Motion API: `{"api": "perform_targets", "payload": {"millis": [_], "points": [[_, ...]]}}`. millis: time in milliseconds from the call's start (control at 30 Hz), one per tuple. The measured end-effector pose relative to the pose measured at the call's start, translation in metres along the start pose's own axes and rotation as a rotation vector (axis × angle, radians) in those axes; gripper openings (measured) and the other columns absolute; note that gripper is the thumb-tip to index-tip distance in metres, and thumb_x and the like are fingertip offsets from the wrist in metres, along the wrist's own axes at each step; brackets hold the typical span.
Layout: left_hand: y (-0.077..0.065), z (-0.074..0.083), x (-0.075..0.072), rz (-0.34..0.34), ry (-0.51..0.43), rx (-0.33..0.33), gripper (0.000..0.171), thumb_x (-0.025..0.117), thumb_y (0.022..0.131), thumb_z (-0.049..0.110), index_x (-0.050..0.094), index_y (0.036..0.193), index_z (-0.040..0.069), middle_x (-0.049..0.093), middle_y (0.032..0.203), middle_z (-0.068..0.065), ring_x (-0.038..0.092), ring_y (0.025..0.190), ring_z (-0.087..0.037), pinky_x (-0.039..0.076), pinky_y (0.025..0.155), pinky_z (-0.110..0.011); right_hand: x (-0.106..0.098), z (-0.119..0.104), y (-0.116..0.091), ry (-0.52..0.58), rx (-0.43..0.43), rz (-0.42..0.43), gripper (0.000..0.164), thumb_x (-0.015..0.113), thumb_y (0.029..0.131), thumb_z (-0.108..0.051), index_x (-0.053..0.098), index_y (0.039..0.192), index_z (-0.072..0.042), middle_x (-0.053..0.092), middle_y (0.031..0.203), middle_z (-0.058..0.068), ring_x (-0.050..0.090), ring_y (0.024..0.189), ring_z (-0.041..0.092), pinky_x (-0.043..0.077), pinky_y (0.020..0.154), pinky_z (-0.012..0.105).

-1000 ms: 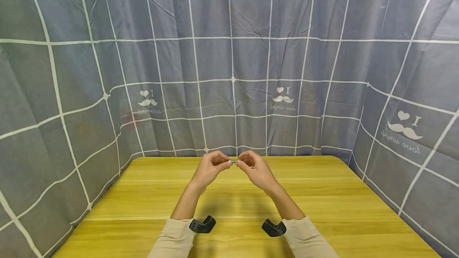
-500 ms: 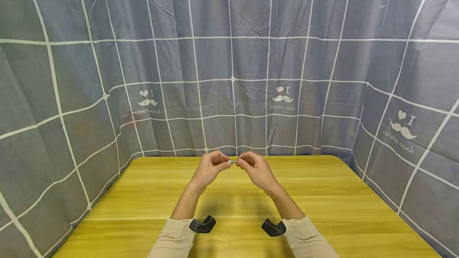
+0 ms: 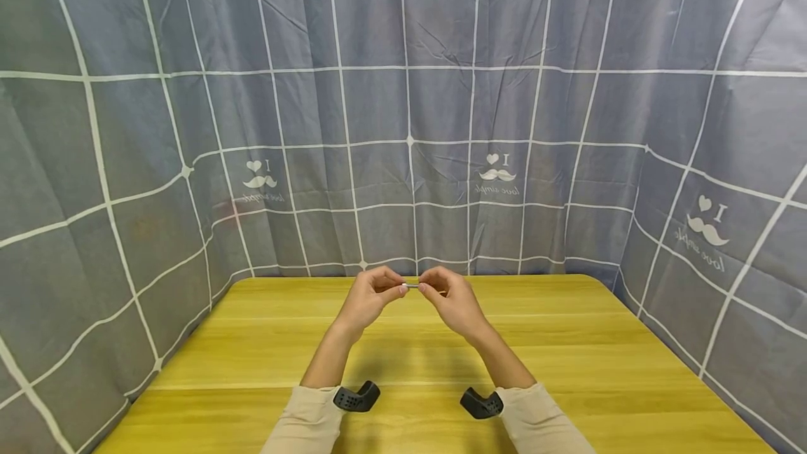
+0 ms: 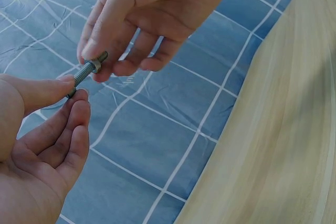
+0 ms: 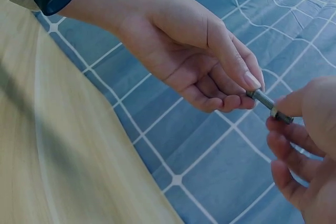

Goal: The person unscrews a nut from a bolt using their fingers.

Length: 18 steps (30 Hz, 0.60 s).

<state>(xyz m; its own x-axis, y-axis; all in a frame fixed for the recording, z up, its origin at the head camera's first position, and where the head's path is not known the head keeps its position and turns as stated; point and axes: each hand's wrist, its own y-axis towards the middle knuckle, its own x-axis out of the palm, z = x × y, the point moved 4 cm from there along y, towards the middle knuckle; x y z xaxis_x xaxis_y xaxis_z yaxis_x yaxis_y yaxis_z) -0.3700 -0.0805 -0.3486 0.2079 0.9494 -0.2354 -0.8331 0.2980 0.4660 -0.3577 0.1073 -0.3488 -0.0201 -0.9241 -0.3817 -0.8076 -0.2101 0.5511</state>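
Observation:
A metal bolt spans the gap between both hands above the table. My left hand pinches its head end between thumb and fingertips, so the head is mostly covered. On the threaded shank, close to the far end, sits a hex nut. Thumb and forefinger of my right hand pinch the nut, and the bolt's tip sticks out past it. In the right wrist view the nut lies against the right fingers, with bare thread between it and the left hand.
The wooden table lies beneath both forearms. Grey curtains with white grid lines surround it at the back and on the sides. A black wrist device is worn at the left cuff, another at the right.
My right thumb and fingertips have shifted slightly at the nut. The left hand keeps its hold on the bolt, and both arms stay in place.

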Motion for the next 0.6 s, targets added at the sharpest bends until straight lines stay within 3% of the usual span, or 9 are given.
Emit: {"api": "perform_targets", "payload": {"millis": [133, 267, 433, 600], "points": [[-0.0004, -0.0005, 0.0004, 0.001, 0.006, -0.002, 0.007, 0.073, 0.097, 0.006, 0.073, 0.102, 0.001, 0.075, 0.101, -0.014, 0.069, 0.096, -0.026, 0.052, 0.09, -0.049, 0.0009, -0.0013, -0.001, 0.007, -0.019, -0.011, 0.014, 0.07, 0.1, -0.008, 0.068, 0.114, -0.008, 0.07, 0.108, 0.003, 0.068, 0.099, 0.024, 0.054, 0.082, 0.049], [-0.0008, -0.0002, 0.0006, 0.0, 0.007, 0.002, 0.007, 0.072, 0.098, 0.007, 0.073, 0.102, 0.001, 0.075, 0.1, -0.013, 0.069, 0.096, -0.027, 0.052, 0.089, -0.047, 0.0027, -0.0007, -0.0029, -0.015, 0.033, -0.046, 0.027, 0.07, 0.101, -0.019, 0.065, 0.127, -0.012, 0.071, 0.115, 0.003, 0.067, 0.104, 0.026, 0.055, 0.085, 0.049], [-0.0011, -0.0003, 0.0002, -0.003, 0.008, 0.002, 0.008, 0.073, 0.098, 0.007, 0.073, 0.103, 0.001, 0.075, 0.103, -0.016, 0.069, 0.098, -0.027, 0.053, 0.091, -0.047, 0.0038, 0.0003, -0.0032, -0.017, 0.028, -0.045, 0.017, 0.064, 0.106, -0.02, 0.069, 0.117, -0.009, 0.074, 0.101, 0.006, 0.068, 0.098, 0.031, 0.055, 0.082, 0.046], [-0.0014, 0.0015, -0.0003, -0.004, 0.004, 0.011, 0.012, 0.073, 0.098, 0.008, 0.073, 0.105, -0.001, 0.075, 0.104, -0.016, 0.069, 0.099, -0.031, 0.052, 0.092, -0.049, 0.0029, -0.0019, -0.0019, -0.019, -0.026, -0.021, 0.012, 0.068, 0.102, -0.009, 0.069, 0.113, -0.008, 0.072, 0.104, 0.002, 0.069, 0.097, 0.025, 0.054, 0.08, 0.042]]}}
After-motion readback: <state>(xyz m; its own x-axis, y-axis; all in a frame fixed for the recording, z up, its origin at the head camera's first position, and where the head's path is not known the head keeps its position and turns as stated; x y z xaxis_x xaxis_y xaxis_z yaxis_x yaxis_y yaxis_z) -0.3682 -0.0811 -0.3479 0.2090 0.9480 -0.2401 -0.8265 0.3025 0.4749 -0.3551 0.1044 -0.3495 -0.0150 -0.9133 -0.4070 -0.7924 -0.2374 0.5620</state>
